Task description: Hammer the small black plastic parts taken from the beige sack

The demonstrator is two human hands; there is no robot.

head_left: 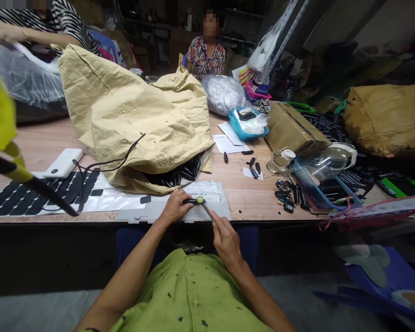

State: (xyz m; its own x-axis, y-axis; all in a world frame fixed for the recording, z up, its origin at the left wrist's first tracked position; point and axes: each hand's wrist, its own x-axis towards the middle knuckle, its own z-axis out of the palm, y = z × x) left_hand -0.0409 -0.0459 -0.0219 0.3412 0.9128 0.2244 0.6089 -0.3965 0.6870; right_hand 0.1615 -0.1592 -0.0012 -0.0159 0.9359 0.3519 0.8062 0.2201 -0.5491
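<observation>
My left hand point(175, 206) is closed on a small black elongated piece point(190, 201) above the table's front edge. A yellowish-green round part point(200, 200) shows at the right end of that piece. Between the fingers of my right hand point(225, 237) is a thin, dark, stick-like tool point(207, 212), its far tip touching or very near the round part; its exact kind is unclear. Beneath my hands lies a grey-white sheet point(217, 196). Just beyond, a large beige sack point(141, 115) lies on its side, its mouth toward me, with many shiny black pieces point(180, 175) inside.
On the left are a white power bank point(65, 162), a black cable point(124, 157) and a sheet of black stickers point(14, 196). Blue baskets point(249, 131), a cardboard box point(293, 127) and loose black parts point(253, 169) stand right. Two people sit across the table.
</observation>
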